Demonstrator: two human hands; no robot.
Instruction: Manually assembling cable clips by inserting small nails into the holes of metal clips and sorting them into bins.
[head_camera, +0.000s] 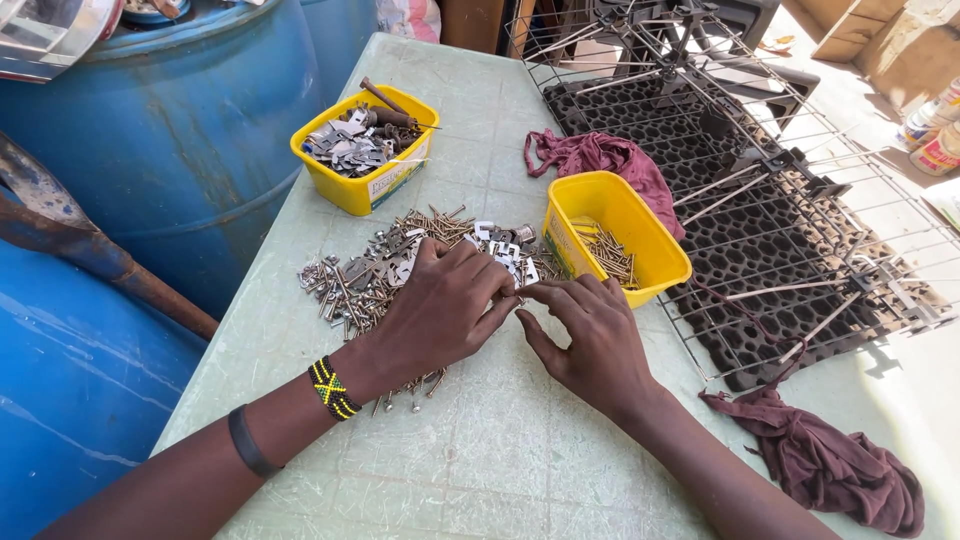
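A: What's under the hands?

B: One loose heap of hardware (385, 270) on the pale green desk (500, 450), left of centre. Mixed lot: slim screws or nails, brassy to grey, tangled with flat grey metal clips. Too many to count; the heap runs from bare desk on the left to the near yellow tub on the right.

A: Hands?

B: Two. Left hand (440, 315) lies palm down over the near side of the heap, fingers curled, tips pressed together at the heap's right edge. Right hand (590, 335) is on the desk just beside it, thumb out, fingers bent, tips meeting the left hand's. Both seem to be pinching at something small where they meet; cannot make out the piece itself, or whether either hand has actually gripped it.

A: On the wrists?

B: Left forearm only: one beaded band (331, 388) in black, yellow and green, and one plain dark band (248, 442) further up.

A: Containers?

B: Two yellow tubs. Near tub (625, 235), just beyond the right hand, touches the heap and holds a few brassy screws at the bottom. Far tub (352, 175), at the desk's left edge, is filled with grey clips, with a dark-handled tool lying across it.

A: Beyond that?

B: Two maroon rags: one (610, 158) behind the near tub, one (835, 465) at the near right corner. One wire rack (800, 230) over a dark perforated mat (720, 250) takes the desk's right side. Two blue drums to the left, near one (70, 370), far one (170, 130).
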